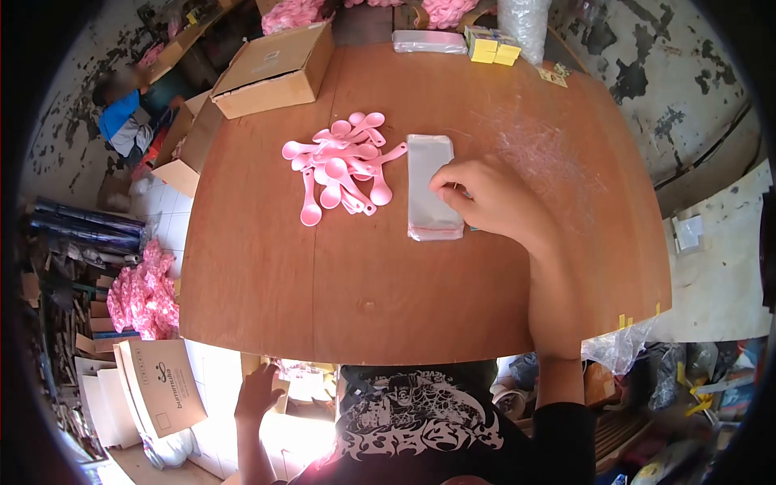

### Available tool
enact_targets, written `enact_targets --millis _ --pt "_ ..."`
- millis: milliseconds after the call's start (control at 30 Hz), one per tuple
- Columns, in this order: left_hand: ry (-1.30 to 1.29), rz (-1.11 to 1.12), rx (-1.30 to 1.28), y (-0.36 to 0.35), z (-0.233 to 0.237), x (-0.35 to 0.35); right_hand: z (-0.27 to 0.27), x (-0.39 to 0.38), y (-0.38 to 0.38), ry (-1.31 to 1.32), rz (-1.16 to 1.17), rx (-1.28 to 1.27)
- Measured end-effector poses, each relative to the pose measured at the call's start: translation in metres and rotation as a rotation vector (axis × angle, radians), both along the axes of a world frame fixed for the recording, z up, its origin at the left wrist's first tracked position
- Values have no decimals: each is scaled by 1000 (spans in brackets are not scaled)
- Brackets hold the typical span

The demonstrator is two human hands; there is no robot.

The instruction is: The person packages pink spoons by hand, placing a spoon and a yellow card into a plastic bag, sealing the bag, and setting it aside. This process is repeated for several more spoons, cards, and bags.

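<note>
My right hand point(483, 196) hovers over the right side of a stack of clear plastic bags point(426, 174), its fingers curled and pressed together. Whether anything is pinched in them is hidden; a tiny teal spot shows below the wrist. To the left of the bags lies a loose heap of pink plastic measuring spoons point(335, 168), some overlapping, one reaching close to the bags. My left hand point(257, 393) is down beside the table's near edge, away from the spoons, fingers apart with nothing visible in it.
On the wooden table point(388, 299) stand a cardboard box point(275, 69) at back left, another bag stack point(429, 42), yellow-and-white small boxes point(491, 46) and a clear plastic roll point(524, 28). Clear strips point(550, 153) lie scattered at right. A person point(127, 117) sits at far left.
</note>
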State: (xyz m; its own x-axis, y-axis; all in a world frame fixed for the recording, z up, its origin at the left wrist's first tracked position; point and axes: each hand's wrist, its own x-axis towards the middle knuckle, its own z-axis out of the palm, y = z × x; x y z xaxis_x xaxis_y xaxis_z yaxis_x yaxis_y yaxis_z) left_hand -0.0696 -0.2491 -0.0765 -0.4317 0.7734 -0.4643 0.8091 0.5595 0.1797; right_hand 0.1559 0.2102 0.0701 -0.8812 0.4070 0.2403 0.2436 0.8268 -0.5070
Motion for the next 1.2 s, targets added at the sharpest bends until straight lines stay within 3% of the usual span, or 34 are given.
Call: enact_targets --millis 33,67,100,200,233,300,367,433,500,567,767,867,1100,1200 --pt "88 57 -172 -16 -18 -2 -10 -6 3 0 3 -10" --pt "55 58 -284 -30 -39 -7 -20 -11 5 -161 -29 -27" --pt "-136 112 -319 -19 -33 -6 -29 -15 7 -325 -61 -42" --pt "-550 124 -224 44 5 26 -51 -18 10 -382 -57 -16" --pt "-762 7 -42 62 23 35 -49 -20 11 -383 -52 -14" --pt "-940 -273 -2 105 70 46 -46 -25 12 -457 -42 -63" --pt "-1011 -611 322 143 110 47 -54 -26 16 -469 -40 -58" --pt "-947 -763 489 184 138 42 -63 -27 19 -484 -39 -45" --pt "-734 -731 428 226 157 29 -67 -24 20 -418 -45 59" --pt "-608 -660 546 272 165 19 -47 -23 11 -461 -39 27" --pt "-580 -655 509 353 171 16 -55 -23 18 -473 -24 -59" --pt "-580 -787 549 375 138 8 -55 -23 21 -430 13 -72" --pt "-544 -772 590 395 90 2 -66 -22 34 -388 109 -105" --pt "-508 -779 425 399 86 1 -65 -21 32 -415 107 -79"
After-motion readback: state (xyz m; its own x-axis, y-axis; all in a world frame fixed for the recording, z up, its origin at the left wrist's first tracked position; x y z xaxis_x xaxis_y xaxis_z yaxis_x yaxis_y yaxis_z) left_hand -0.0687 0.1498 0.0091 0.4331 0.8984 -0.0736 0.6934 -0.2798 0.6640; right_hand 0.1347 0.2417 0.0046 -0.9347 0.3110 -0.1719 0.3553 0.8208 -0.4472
